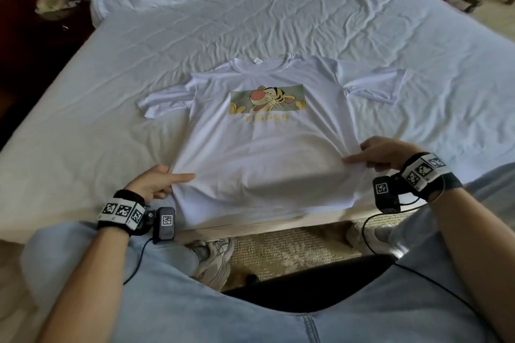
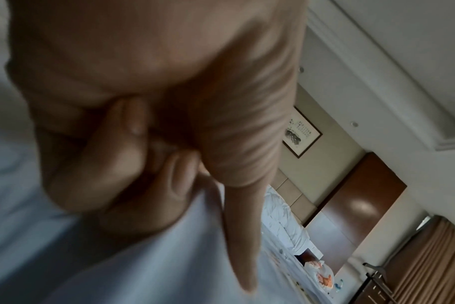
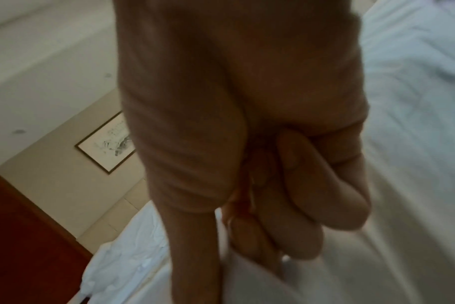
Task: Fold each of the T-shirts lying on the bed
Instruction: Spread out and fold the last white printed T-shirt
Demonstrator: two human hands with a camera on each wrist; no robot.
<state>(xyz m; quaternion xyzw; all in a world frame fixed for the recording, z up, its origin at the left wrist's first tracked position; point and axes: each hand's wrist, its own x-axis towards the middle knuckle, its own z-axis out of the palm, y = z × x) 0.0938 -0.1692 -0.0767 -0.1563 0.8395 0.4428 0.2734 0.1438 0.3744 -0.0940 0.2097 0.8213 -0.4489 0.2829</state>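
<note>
Both our hands hold the white cotton T-shirt with the tiger print (image 1: 264, 147) at its lower side seams: left hand (image 1: 156, 181) and right hand (image 1: 381, 153) each pinch cloth, forefinger extended. It lies face up, near the foot of the white-sheeted bed (image 1: 83, 92), hem overhanging. We judge an even, taut pull best, flattening wrinkles before folding.
</note>
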